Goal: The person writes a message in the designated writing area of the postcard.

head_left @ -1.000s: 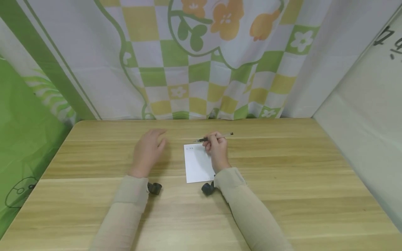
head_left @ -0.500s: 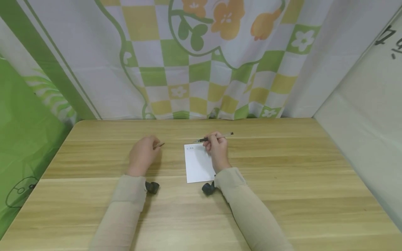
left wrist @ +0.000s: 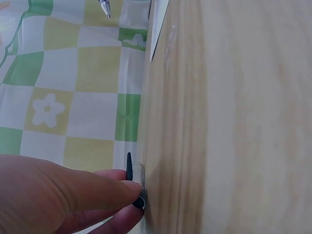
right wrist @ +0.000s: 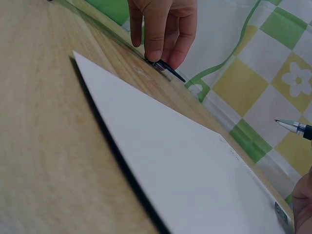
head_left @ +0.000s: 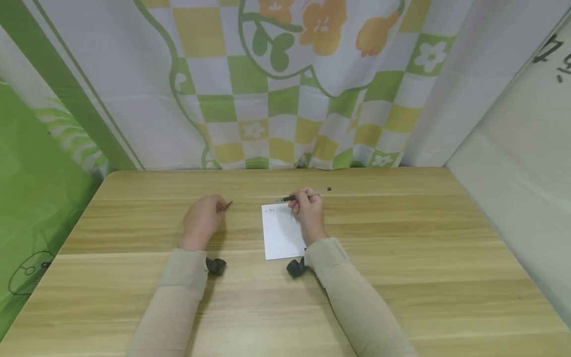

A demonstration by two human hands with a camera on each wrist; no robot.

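Observation:
Between thumb and fingers, low at the table, my left hand (head_left: 200, 220) pinches a pen cap (left wrist: 129, 168); its clear body and dark clip show in the left wrist view. My right hand (head_left: 309, 213) grips an uncapped gel pen (head_left: 287, 198), tip pointing left, just past the far edge of a small white notepad (head_left: 283, 238). In the right wrist view the pen's metal tip (right wrist: 292, 126) is off the paper. A few small marks stand at the pad's top left corner. Part of the pad's right side is hidden by my right hand.
A wooden table (head_left: 424, 258) lies under both arms. A checked curtain (head_left: 281, 104) hangs along its far edge. A green cloth (head_left: 44, 198) is on the left, a white sheet with dark writing (head_left: 526, 148) on the right. Dark wrist cameras (head_left: 217, 267) sit at the cuffs.
My left hand has drawn back slightly from its earlier reach, its fingers closing on the pen cap, which now tilts more upward. The right hand and gel pen have hardly moved.

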